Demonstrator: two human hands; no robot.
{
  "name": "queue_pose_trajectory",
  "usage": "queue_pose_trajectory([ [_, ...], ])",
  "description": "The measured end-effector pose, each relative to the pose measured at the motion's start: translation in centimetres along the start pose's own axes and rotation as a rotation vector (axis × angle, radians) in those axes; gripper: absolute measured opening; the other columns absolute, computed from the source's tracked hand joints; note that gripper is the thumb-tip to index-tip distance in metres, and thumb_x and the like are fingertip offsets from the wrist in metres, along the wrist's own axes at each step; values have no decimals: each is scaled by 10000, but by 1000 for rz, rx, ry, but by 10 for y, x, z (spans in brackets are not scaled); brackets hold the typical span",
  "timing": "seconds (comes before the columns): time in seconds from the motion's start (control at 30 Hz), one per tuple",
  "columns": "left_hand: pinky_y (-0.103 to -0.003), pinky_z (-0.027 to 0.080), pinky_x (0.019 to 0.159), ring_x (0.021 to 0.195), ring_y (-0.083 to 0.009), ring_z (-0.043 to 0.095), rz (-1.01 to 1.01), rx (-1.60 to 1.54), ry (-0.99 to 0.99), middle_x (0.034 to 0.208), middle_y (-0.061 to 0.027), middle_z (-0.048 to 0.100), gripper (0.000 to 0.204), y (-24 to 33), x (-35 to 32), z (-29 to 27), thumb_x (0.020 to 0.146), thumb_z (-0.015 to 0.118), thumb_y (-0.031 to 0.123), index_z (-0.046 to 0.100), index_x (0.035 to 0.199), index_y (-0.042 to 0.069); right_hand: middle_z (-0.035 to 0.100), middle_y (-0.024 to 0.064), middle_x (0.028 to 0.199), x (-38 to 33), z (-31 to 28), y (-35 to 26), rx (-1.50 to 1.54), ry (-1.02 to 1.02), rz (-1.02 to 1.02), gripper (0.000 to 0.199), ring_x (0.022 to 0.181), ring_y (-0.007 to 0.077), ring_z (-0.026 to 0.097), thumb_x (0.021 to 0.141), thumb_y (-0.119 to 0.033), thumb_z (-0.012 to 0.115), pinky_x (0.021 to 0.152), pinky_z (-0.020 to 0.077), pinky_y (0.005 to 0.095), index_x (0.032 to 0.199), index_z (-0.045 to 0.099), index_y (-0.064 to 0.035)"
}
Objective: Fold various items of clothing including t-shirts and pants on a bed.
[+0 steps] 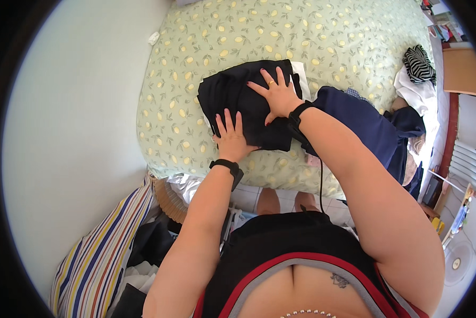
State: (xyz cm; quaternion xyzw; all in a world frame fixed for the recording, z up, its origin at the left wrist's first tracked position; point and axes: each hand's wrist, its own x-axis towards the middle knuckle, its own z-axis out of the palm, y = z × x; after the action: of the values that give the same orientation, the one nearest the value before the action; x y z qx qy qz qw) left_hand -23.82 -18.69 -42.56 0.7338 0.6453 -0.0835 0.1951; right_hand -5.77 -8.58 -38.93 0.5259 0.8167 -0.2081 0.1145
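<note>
A folded black garment [238, 90] lies on the bed, with white cloth [300, 71] showing from under its far right edge. My left hand [232, 140] rests flat on the garment's near left part, fingers spread. On its far right part lies my right hand [281, 95], also flat with the fingers apart. Neither hand grips the cloth. Beside my right forearm, dark navy clothing [354, 119] is heaped on the bed. Each wrist wears a black band, and a cable hangs down from the right one.
The bed [238, 32] has a pale green sheet with a lemon print. A white wall [84, 95] stands at the left. Striped cloth [103, 249] and a wicker basket [169, 199] are at lower left. More clothes, including a black-and-white striped piece [420, 64], lie at right.
</note>
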Motion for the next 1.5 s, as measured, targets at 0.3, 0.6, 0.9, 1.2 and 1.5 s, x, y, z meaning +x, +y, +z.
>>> queue_pose_trajectory([
  [0.3, -711, 278, 949, 1382, -433, -50, 47, -47, -217, 1519, -174, -77, 1238, -7, -10, -37, 525, 825, 508, 111, 1470, 146, 143, 121, 1512, -46, 12, -23, -27, 265, 58, 1039, 1363, 465, 84, 526, -386, 850, 1016, 242, 645, 1408, 303, -359],
  [0.6, -617, 257, 1018, 1361, -424, 163, 221, -43, 197, 1471, -242, 180, 740, 40, -53, -89, 731, 733, 288, 387, 1371, 150, 144, 195, 1499, -128, 17, -19, 137, 305, -103, 847, 1355, 428, 186, 646, -367, 791, 1073, 223, 530, 1381, 393, -231],
  [0.9, -557, 299, 1002, 1312, -443, 261, 457, 81, 274, 1434, -275, 247, 637, 100, -49, -105, 738, 715, 250, 459, 1306, 114, 305, 279, 1383, -217, 7, 30, 292, 586, -43, 677, 1266, 420, 345, 699, -265, 752, 1026, 317, 495, 1277, 454, -78],
  [1.2, -499, 281, 1042, 1297, -444, 286, 808, -25, 118, 1419, -289, 263, 563, 223, -54, -92, 765, 689, 192, 486, 1279, 83, 414, 274, 1280, -405, 79, 167, 474, 711, 803, 616, 1183, 419, 432, 696, -191, 720, 985, 392, 419, 1234, 458, -47],
  [1.5, -404, 387, 989, 1217, -412, 421, 1009, -23, -51, 1420, -281, 282, 513, 332, -76, -83, 776, 679, 155, 508, 1252, 71, 479, 242, 1260, -488, 177, 206, 786, 435, 1315, 793, 1174, 411, 448, 722, -321, 731, 1025, 357, 411, 1334, 340, -2],
])
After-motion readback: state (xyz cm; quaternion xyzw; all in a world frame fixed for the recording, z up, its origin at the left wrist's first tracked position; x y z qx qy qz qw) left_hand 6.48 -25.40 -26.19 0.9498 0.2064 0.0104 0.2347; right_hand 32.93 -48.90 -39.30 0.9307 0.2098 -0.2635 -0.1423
